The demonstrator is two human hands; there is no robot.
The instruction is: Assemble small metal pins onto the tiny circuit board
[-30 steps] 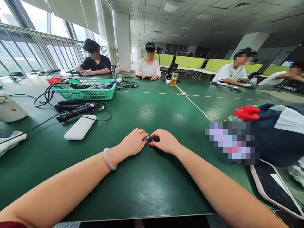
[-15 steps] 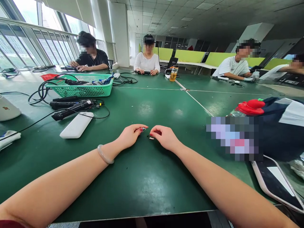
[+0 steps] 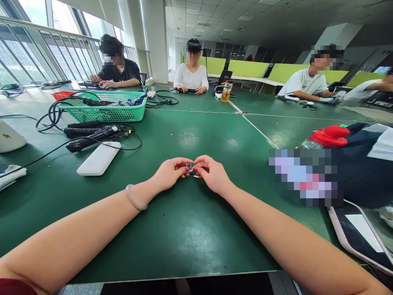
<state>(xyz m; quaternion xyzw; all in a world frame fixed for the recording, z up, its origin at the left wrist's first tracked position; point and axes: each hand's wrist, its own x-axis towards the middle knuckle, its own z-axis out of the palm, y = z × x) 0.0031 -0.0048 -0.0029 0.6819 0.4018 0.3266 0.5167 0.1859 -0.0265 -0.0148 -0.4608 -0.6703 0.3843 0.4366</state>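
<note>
My left hand [image 3: 172,174] is closed in a pinch on a small dark-blue circuit board [image 3: 189,166] with light marks on it. Opposite it, my right hand [image 3: 213,174] has thumb and forefinger pinched together at the board's right edge. Whatever is between those fingertips is too small to name. Just below them a tiny pale metal-like piece [image 3: 196,176] shows on the green tabletop [image 3: 196,241]. Both hands are close above the table, with their fingertips nearly meeting.
At left are a white power bank [image 3: 99,159], black handheld devices [image 3: 93,137] with cables, and a green basket [image 3: 113,113]. To the right lie a phone [image 3: 356,233], a red-topped bottle [image 3: 330,136] and a dark bag [image 3: 362,172]. Several people sit around the table.
My hands drew apart, leaving the tiny pale piece showing on the table. Since then my right fingers have come back to the board in my left hand, whose face now shows.
</note>
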